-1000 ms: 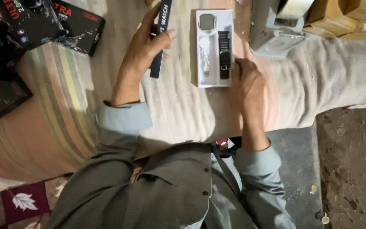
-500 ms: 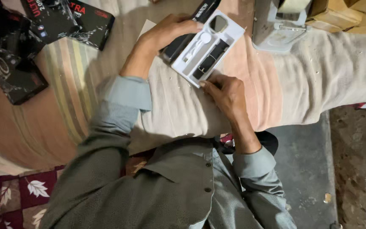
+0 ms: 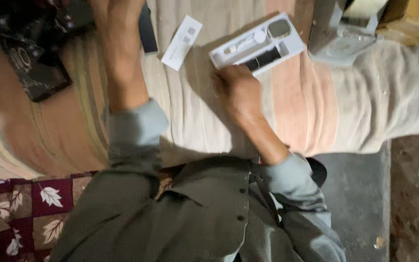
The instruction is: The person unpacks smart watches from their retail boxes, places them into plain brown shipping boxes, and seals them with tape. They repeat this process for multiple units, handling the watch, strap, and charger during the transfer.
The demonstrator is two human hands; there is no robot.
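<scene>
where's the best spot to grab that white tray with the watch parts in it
Probably across its two long edges near the lower-left end, coming from above. The white tray lies flat and slanted on the striped cloth, long and narrow enough for a grip to span. That end is closest to the right hand, and gripping the rim avoids the watch face and black strap inside.

Striped cloth-covered bed, things laid out on top

The bed (image 3: 297,97) carries a white tray (image 3: 258,43), a white paper slip (image 3: 182,36), black boxes (image 3: 35,73) and a grey device (image 3: 338,34).
</scene>
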